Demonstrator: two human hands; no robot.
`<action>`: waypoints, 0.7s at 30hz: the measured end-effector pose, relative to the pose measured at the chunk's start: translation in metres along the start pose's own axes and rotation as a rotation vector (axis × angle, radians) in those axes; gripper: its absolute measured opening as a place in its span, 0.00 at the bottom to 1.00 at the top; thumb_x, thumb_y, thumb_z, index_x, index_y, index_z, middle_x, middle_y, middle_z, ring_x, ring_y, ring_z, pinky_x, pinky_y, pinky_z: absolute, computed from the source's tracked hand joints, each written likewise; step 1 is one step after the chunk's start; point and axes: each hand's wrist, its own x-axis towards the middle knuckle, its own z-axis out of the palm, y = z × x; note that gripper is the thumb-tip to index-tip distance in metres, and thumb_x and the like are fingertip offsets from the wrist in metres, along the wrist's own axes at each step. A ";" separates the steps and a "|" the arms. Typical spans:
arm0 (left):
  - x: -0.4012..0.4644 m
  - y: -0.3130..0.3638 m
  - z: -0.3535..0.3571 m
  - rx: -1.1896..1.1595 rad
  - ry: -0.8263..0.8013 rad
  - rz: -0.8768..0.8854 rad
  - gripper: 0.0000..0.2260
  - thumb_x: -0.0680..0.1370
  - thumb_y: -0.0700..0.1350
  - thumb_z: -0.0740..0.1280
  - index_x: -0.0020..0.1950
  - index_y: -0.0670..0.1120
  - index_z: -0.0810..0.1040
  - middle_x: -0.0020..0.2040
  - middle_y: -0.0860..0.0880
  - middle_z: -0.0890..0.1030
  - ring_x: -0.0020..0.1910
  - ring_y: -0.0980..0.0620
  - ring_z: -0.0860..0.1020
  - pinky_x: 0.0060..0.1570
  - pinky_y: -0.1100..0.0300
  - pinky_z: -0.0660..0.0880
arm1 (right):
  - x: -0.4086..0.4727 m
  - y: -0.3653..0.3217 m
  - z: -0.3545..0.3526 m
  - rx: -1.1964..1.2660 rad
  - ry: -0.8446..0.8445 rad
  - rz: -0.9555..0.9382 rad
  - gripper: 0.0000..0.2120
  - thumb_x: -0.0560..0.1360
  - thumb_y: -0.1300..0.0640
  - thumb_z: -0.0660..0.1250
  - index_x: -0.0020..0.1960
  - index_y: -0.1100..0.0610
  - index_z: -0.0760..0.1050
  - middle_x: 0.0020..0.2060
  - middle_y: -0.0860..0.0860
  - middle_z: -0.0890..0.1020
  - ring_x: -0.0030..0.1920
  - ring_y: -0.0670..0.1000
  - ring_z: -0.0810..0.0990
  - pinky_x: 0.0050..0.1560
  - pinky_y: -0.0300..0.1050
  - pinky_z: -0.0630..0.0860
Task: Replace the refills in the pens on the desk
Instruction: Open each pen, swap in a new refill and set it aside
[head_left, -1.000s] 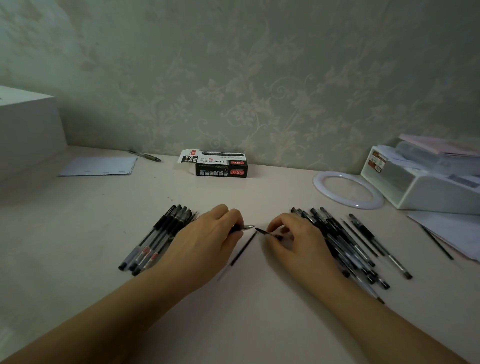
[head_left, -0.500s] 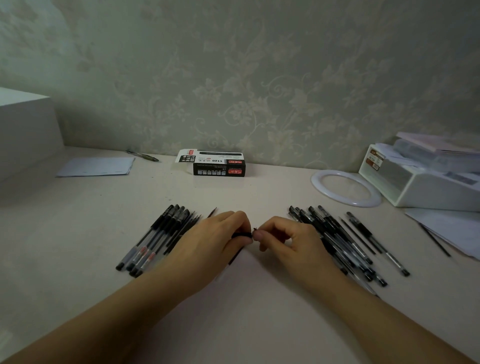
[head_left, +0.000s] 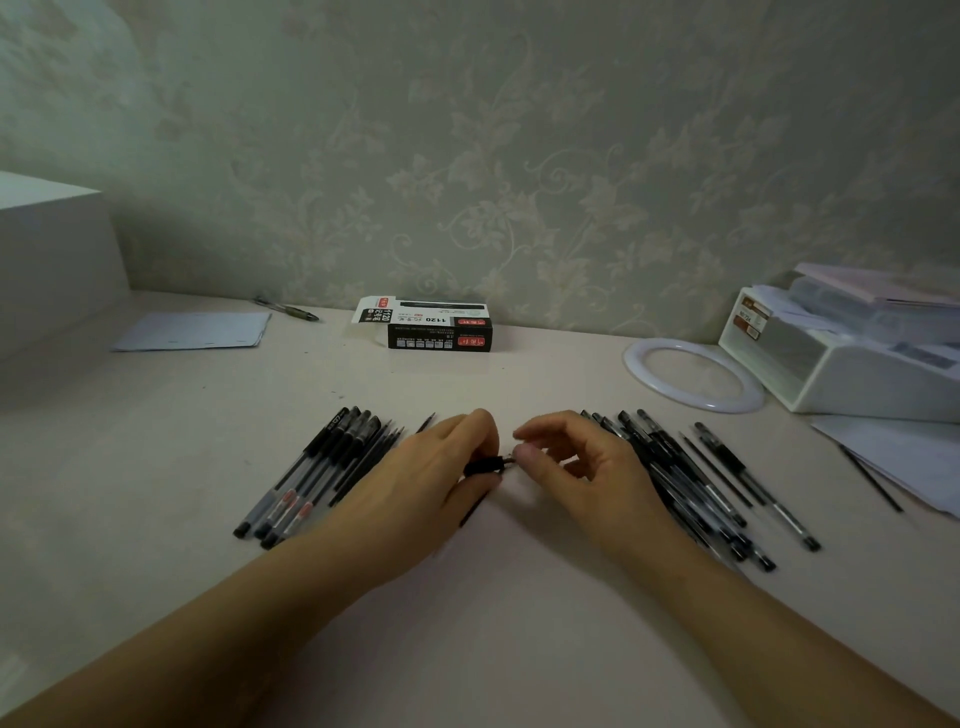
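My left hand (head_left: 431, 478) grips the black grip section of a pen (head_left: 483, 465) just above the desk, the pen's front end pointing right. My right hand (head_left: 576, 467) pinches that end with thumb and forefinger; the tip is hidden by the fingers. One thin black refill (head_left: 472, 512) lies on the desk, partly under my left hand. A row of capped pens (head_left: 317, 467) lies left of my left hand. A looser pile of black pens (head_left: 691, 483) lies right of my right hand.
A black-and-white refill box (head_left: 441, 327) sits open by the wall. At the right stand a white ring (head_left: 693, 374), a white organizer (head_left: 857, 353) and papers (head_left: 909, 462) with a refill on them. Far left: a paper sheet (head_left: 192, 331), a green pen (head_left: 288, 309), a white box (head_left: 52, 249).
My hands came together: the right hand moved left from a small gap until its fingers met the front end of the pen in my left hand.
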 end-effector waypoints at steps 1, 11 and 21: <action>0.000 0.000 0.000 0.011 0.001 0.012 0.06 0.79 0.48 0.64 0.47 0.53 0.66 0.42 0.59 0.72 0.40 0.61 0.71 0.36 0.68 0.67 | 0.000 0.001 0.000 -0.018 -0.003 0.003 0.02 0.75 0.47 0.71 0.45 0.45 0.80 0.40 0.44 0.83 0.39 0.43 0.79 0.39 0.31 0.73; 0.002 -0.002 0.001 0.063 0.057 -0.001 0.05 0.80 0.49 0.63 0.51 0.50 0.76 0.44 0.57 0.73 0.38 0.58 0.72 0.38 0.63 0.70 | -0.002 -0.001 0.001 -0.032 -0.032 -0.011 0.06 0.74 0.47 0.72 0.49 0.44 0.79 0.45 0.40 0.82 0.38 0.43 0.76 0.38 0.30 0.72; 0.001 -0.002 0.002 0.056 0.052 -0.004 0.06 0.80 0.50 0.62 0.52 0.51 0.77 0.43 0.57 0.74 0.38 0.57 0.72 0.37 0.60 0.71 | -0.002 0.000 0.001 -0.049 -0.053 0.007 0.05 0.74 0.47 0.71 0.50 0.42 0.78 0.46 0.39 0.82 0.39 0.41 0.77 0.40 0.30 0.72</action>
